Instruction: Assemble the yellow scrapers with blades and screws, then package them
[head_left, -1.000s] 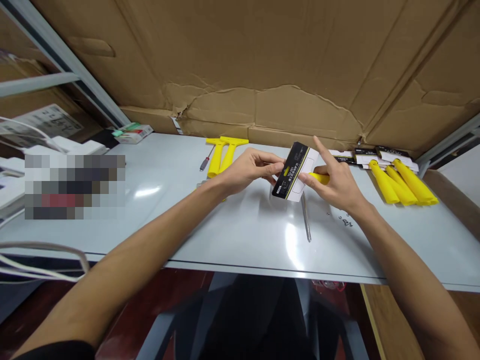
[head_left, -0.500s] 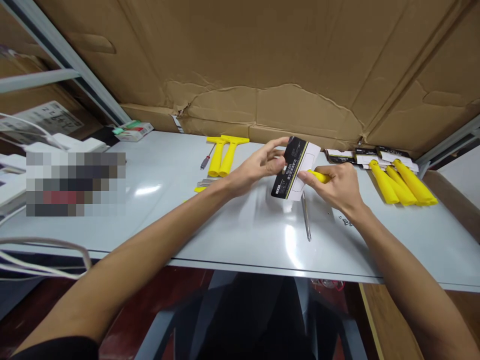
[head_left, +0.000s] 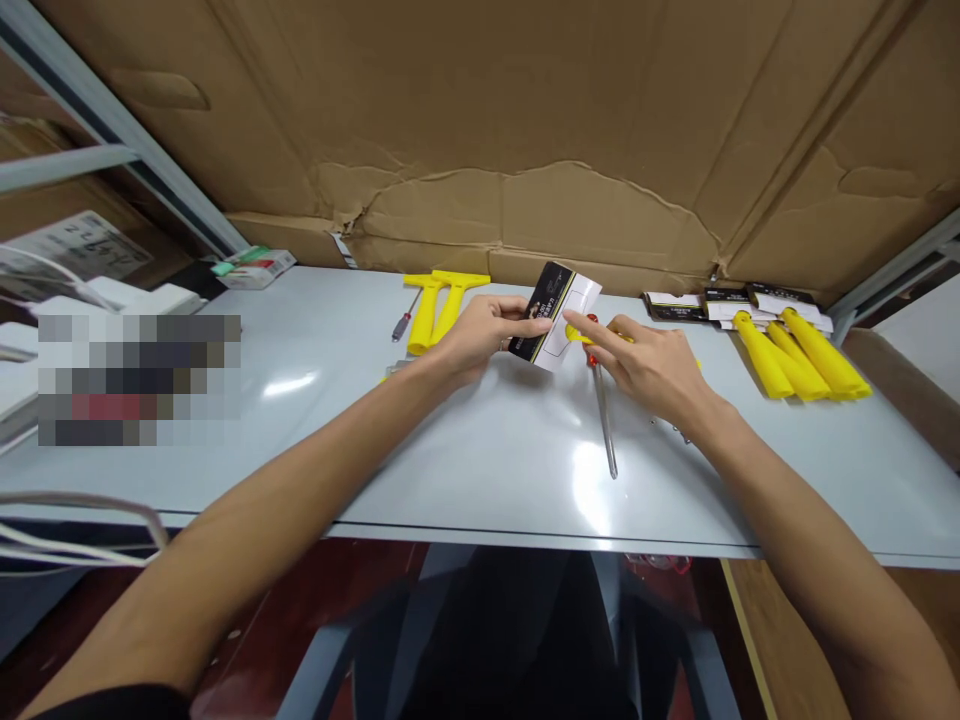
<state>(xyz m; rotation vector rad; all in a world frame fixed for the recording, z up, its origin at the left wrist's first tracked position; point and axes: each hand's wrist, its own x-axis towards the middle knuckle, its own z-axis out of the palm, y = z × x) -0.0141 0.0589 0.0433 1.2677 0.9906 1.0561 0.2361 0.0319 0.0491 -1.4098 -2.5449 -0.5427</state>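
Note:
My left hand [head_left: 480, 335] pinches the black end of a black-and-white card sleeve [head_left: 564, 318] between thumb and fingers, tilted above the table. From the white end of the sleeve comes a yellow scraper handle [head_left: 576, 333], which my right hand [head_left: 652, 368] grips, with its index finger stretched toward the card. The scraper's head is hidden by the sleeve. Below and between the hands, a screwdriver [head_left: 604, 420] with a red handle lies on the table. Several small screws [head_left: 681, 434] lie by my right wrist, partly covered.
Two bare yellow scrapers [head_left: 451, 312] and a small screwdriver [head_left: 403, 326] lie at the back left. Several carded yellow scrapers [head_left: 795, 362] lie at the back right. White power strips and cables [head_left: 82, 300] crowd the left side. A cardboard wall [head_left: 525, 210] closes off the back.
Both hands have shifted left with the sleeve and scraper, and the card is turned flatter. The screwdriver's red handle has come into sight. My right fingers have straightened somewhat.

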